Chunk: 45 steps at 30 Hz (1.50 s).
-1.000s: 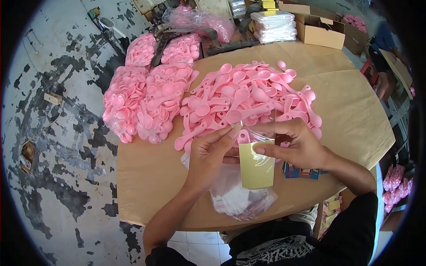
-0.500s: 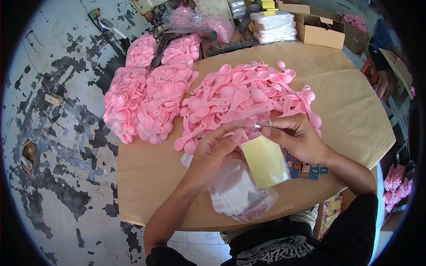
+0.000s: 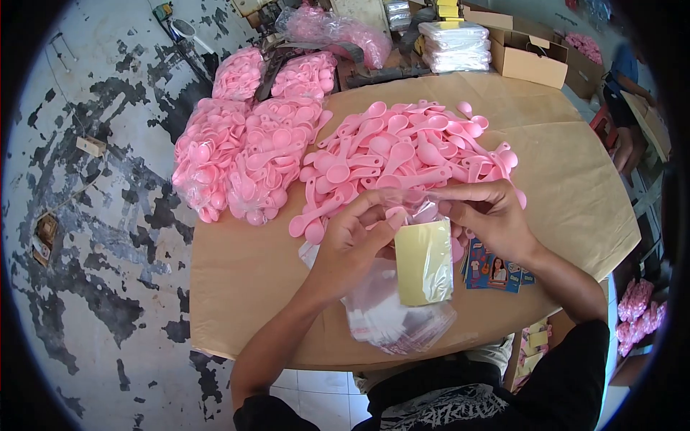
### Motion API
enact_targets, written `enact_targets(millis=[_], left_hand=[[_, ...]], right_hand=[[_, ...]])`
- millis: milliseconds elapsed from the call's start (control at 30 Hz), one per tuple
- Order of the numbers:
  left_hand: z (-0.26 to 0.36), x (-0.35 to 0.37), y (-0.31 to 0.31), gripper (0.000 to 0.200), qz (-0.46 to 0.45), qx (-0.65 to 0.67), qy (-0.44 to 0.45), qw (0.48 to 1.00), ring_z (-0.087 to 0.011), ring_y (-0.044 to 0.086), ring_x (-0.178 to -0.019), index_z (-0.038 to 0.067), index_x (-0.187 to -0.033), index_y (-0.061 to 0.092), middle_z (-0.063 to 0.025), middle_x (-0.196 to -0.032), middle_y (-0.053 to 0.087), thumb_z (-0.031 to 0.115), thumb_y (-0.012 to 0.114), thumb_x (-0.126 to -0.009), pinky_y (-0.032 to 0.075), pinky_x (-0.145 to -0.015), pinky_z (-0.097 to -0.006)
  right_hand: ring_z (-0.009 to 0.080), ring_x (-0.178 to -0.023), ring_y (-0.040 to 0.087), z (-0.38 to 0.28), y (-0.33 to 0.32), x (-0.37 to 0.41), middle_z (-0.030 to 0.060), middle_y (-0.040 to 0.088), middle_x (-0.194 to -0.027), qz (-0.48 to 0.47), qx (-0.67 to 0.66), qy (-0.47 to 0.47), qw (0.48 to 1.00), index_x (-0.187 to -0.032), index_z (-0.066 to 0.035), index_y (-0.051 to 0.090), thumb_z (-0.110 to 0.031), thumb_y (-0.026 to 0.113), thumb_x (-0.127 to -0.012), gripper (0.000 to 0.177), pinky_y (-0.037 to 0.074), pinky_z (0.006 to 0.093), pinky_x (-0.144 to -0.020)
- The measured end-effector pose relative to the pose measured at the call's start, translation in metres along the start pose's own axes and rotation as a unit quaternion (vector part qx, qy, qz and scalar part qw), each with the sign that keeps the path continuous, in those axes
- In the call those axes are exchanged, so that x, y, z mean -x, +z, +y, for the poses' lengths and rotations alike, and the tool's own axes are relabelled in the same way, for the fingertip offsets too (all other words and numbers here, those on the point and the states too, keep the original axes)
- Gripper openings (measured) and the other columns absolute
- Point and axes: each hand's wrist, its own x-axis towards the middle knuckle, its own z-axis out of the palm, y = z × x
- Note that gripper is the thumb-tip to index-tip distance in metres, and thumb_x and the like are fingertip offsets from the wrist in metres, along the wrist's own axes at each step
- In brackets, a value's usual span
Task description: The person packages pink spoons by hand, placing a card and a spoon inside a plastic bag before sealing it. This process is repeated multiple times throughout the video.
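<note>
One clear bag [image 3: 412, 199], with a yellow card [image 3: 422, 266] seemingly inside, just above loose clear bags [image 3: 381, 309] and on the near side of the pink spoons [image 3: 410, 147]. Pinched near the top between left hand [image 3: 345, 251] and right hand [image 3: 496, 219], close together. Looks light, thin and slippery; probably limp above the card, stiffer around it. Best held by both upper edges.

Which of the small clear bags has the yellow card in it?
The bag held up by the left hand and right hand; the other bags lie in a loose stack on the brown-covered table below.
</note>
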Motion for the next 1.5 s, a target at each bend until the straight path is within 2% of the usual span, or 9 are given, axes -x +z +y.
enact_targets(millis=[200,333,533,833,900,1100,1300,1433,1500], left_hand=[[0.001,-0.001,-0.002,0.030,-0.019,-0.037,-0.027,0.999,-0.0136,0.063,-0.097,0.001,-0.126,0.052,-0.0100,-0.111,0.063,0.012,0.052,-0.098,0.055,-0.078,-0.0282],[-0.002,-0.001,-0.005,0.025,-0.028,-0.074,0.034,0.996,-0.0123,0.060,-0.101,0.000,-0.121,0.056,-0.0089,-0.113,0.063,0.009,0.051,-0.098,0.050,-0.085,-0.0267],[-0.003,0.000,-0.008,0.020,-0.030,-0.069,0.044,0.996,-0.0110,0.058,-0.100,-0.001,-0.112,0.060,-0.0060,-0.107,0.063,0.004,0.048,-0.097,0.050,-0.083,-0.0258],[0.003,0.003,-0.012,0.021,-0.043,-0.089,0.040,0.994,-0.0115,0.062,-0.092,-0.001,-0.105,0.062,-0.0066,-0.101,0.063,0.005,0.044,-0.096,0.054,-0.079,-0.0283],[0.003,0.003,-0.014,0.021,-0.049,-0.118,0.047,0.991,-0.0118,0.062,-0.092,-0.001,-0.105,0.062,-0.0074,-0.101,0.063,0.006,0.045,-0.096,0.054,-0.079,-0.0292],[-0.001,0.003,-0.017,0.022,-0.077,-0.007,0.039,0.996,-0.0126,0.062,-0.091,-0.002,-0.105,0.061,-0.0082,-0.101,0.064,0.014,0.049,-0.096,0.053,-0.077,-0.0305],[0.002,0.005,-0.010,0.021,-0.050,-0.088,0.050,0.994,-0.0078,0.059,-0.088,-0.003,-0.106,0.061,-0.0047,-0.096,0.064,0.015,0.057,-0.096,0.050,-0.078,-0.0249],[-0.003,0.003,-0.009,0.017,-0.046,-0.091,0.060,0.993,-0.0076,0.061,-0.085,-0.003,-0.105,0.061,-0.0047,-0.098,0.064,0.008,0.062,-0.092,0.051,-0.076,-0.0234],[-0.007,0.000,-0.008,0.018,-0.051,-0.106,0.094,0.989,-0.0076,0.061,-0.085,-0.002,-0.105,0.061,-0.0046,-0.099,0.064,0.004,0.065,-0.089,0.052,-0.075,-0.0229]], right_hand=[[0.0020,-0.073,0.055,0.010,-0.004,-0.002,0.0002,0.069,-0.087,0.003,-0.006,-0.102,0.995,-0.109,-0.003,0.070,0.004,0.057,-0.090,0.024,0.047,0.0203,-0.065],[0.0039,-0.076,0.058,0.011,-0.004,-0.002,0.0028,0.071,-0.089,0.005,0.000,-0.120,0.993,-0.105,-0.002,0.071,0.008,0.056,-0.087,0.026,0.047,0.0215,-0.068],[0.0154,-0.079,0.066,0.009,-0.012,-0.007,0.0084,0.071,-0.087,-0.035,0.151,-0.260,0.953,-0.099,-0.004,0.072,0.011,0.057,-0.080,0.029,0.051,0.0282,-0.071],[0.0195,-0.076,0.062,0.012,-0.011,-0.007,0.0080,0.069,-0.084,-0.032,0.134,-0.238,0.961,-0.086,-0.001,0.069,0.016,0.050,-0.072,0.028,0.048,0.0327,-0.076],[0.0189,-0.078,0.065,0.011,-0.012,-0.007,0.0084,0.069,-0.085,-0.040,0.157,-0.247,0.955,-0.089,-0.001,0.069,0.013,0.055,-0.076,0.024,0.050,0.0318,-0.073],[0.0196,-0.079,0.065,0.010,-0.013,-0.007,0.0091,0.068,-0.085,-0.058,0.167,-0.255,0.950,-0.090,-0.001,0.068,0.012,0.056,-0.075,0.023,0.050,0.0316,-0.072],[0.0204,-0.078,0.065,0.009,-0.012,-0.006,0.0092,0.068,-0.085,-0.065,0.175,-0.249,0.950,-0.090,-0.001,0.067,0.013,0.054,-0.073,0.025,0.050,0.0324,-0.071],[0.0209,-0.080,0.065,0.009,-0.010,-0.006,0.0080,0.068,-0.082,-0.058,0.174,-0.238,0.954,-0.087,-0.001,0.067,0.012,0.054,-0.073,0.024,0.050,0.0321,-0.073],[0.0199,-0.085,0.065,0.012,-0.016,-0.009,0.0097,0.067,-0.089,-0.075,0.206,-0.274,0.936,-0.093,-0.001,0.066,0.011,0.053,-0.074,0.026,0.049,0.0325,-0.075]])
